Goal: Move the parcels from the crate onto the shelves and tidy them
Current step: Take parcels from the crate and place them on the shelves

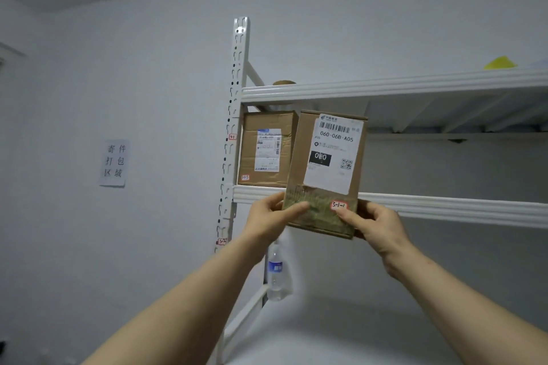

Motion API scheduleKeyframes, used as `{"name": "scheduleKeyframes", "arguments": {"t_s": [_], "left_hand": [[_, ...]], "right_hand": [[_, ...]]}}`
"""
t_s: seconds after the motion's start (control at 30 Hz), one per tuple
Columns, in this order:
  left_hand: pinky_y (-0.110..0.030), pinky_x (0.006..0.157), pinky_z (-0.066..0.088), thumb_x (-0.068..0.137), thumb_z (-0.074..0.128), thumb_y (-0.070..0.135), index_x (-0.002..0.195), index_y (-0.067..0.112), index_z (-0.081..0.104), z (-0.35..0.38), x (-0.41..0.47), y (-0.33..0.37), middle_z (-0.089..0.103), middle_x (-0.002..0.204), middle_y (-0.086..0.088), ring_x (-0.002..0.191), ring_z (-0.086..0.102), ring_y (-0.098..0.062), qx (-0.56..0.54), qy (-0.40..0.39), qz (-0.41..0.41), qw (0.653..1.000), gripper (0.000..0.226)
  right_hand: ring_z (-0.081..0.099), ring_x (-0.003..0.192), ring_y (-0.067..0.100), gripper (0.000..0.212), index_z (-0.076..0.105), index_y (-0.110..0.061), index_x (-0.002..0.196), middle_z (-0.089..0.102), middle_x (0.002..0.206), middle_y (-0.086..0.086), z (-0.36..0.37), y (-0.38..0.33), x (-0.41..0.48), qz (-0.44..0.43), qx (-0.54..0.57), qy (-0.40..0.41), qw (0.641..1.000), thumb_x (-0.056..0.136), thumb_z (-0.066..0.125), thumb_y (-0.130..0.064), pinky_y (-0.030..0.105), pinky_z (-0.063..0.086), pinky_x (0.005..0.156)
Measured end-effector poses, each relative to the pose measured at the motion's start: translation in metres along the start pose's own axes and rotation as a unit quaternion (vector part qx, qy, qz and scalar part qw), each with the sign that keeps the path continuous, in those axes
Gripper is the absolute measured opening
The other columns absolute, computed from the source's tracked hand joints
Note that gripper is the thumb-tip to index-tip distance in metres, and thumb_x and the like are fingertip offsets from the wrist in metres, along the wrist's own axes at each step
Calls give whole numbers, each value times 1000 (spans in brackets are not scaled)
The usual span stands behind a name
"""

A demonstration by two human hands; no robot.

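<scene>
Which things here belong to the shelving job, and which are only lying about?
Job: tall brown cardboard parcel tagged 3-1-1, held by left hand and right hand; creased brown cardboard parcel on the white metal shelf.
Lying about: clear plastic water bottle; white paper wall sign; small yellow object.

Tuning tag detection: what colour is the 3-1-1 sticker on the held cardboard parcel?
The small paper sticker is white, red-bordered, with dark handwriting; head view.

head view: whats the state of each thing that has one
held parcel, tilted, in front of the shelf, gripped at its bottom corners
left hand, grips held parcel
right hand, grips held parcel
shelved parcel, upright on the shelf
water bottle, upright
</scene>
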State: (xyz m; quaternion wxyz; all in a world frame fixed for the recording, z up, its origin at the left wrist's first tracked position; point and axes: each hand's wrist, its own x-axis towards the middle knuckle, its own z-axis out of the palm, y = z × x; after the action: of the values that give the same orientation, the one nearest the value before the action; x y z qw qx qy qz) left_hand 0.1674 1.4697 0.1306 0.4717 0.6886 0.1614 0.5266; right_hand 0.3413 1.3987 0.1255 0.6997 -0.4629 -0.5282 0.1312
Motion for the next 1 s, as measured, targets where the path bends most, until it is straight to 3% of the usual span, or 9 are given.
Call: {"name": "scheduleKeyframes", "arguments": {"t_s": [0.13,0.27,0.37,0.5,0.63,0.77,0.9,1.0], "left_hand": [[-16,63,52,83,70,15,97,10,71,-16,34,-6,74,82,-1,70,69,-8,-19,32,-5,999,15],[-22,66,56,83,70,13,100,4,69,-39,60,-8,73,88,-8,72,69,-15,-24,114,-13,993,18],[-22,63,57,84,68,13,104,4,67,-63,73,-10,72,95,-11,78,70,-18,-22,182,-1,983,22],[-16,55,51,87,65,16,101,7,65,-91,90,-12,70,92,-9,76,66,-15,2,238,4,971,17],[-21,63,49,88,64,16,100,9,64,-110,113,-14,68,92,-8,79,64,-16,21,239,19,971,14],[-26,72,51,89,64,17,92,11,66,-127,140,-19,69,91,-8,83,63,-20,42,225,28,973,7],[-29,76,50,90,63,17,84,14,65,-139,162,-30,68,87,-7,78,61,-18,40,205,36,977,7],[-31,79,52,89,64,20,87,12,66,-146,174,-43,68,85,-6,78,62,-18,35,193,32,980,8]], "right_hand": [[69,79,10,20,69,-11,99,74,94,2,17,10,46,-16,11,-47,999,81,73,-19,20,56,68],[62,84,17,26,66,-15,96,67,91,2,31,17,101,-10,-3,-61,998,89,60,-40,37,51,83],[58,104,20,45,56,-9,126,61,111,7,40,25,142,-43,-97,-25,994,88,65,-33,40,48,98],[47,127,25,76,36,-10,143,47,139,13,56,27,181,-28,-160,-14,987,80,75,-27,37,39,104],[25,142,33,112,6,-13,151,20,156,14,75,28,214,29,-178,-37,983,72,82,-35,45,31,110],[21,143,35,136,-16,-16,150,12,158,15,100,36,240,84,-168,-62,980,63,86,-39,48,24,113],[17,144,34,142,-26,-19,146,10,159,14,116,46,259,106,-121,-71,984,62,87,-39,50,17,115],[13,145,32,133,-26,-19,147,11,159,14,119,47,268,117,-60,-61,989,70,81,-39,48,13,116]]}}
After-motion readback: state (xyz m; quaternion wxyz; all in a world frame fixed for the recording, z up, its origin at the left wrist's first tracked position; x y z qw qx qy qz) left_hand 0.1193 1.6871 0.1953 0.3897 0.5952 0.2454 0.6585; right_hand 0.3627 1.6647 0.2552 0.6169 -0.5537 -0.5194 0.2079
